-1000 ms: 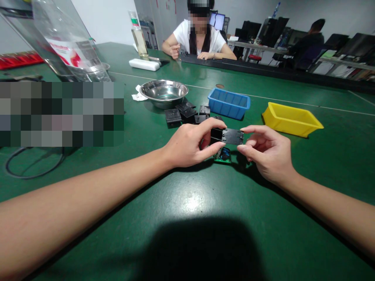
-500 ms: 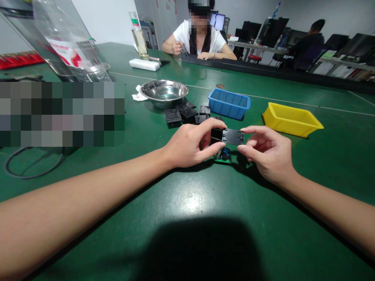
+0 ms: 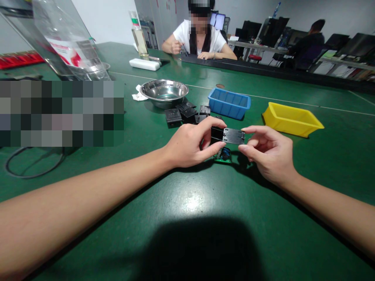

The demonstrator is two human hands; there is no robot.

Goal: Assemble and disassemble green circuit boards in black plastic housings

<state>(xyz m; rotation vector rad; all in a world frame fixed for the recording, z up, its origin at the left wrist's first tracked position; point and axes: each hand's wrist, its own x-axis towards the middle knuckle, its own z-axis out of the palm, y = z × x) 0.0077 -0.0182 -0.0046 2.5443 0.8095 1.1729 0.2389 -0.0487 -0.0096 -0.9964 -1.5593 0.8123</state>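
Between my two hands is a small black plastic casing part [image 3: 233, 136] with slots along its edges, held a little above the table. My left hand [image 3: 195, 144] pinches its left side between thumb and fingers. On the other side, my right hand [image 3: 268, 154] has the thumb and fingertips closed on the right end. Just under the part lies a green circuit board [image 3: 223, 156] with a dark blue coil on it, partly covered by my left hand. Behind my left hand several black plastic casings [image 3: 187, 111] lie in a loose pile.
A steel bowl [image 3: 164, 93] stands behind the casings. Further right are a blue bin [image 3: 229, 103] and a yellow bin [image 3: 293, 119]. Large plastic bottle [image 3: 76, 50] and a cable [image 3: 33, 173] are at left. Across the green table [image 3: 187, 218] sits a person [image 3: 202, 39].
The black casing part and my right hand have shifted very slightly to the right. My left hand stays in place, and both hands keep their grip.
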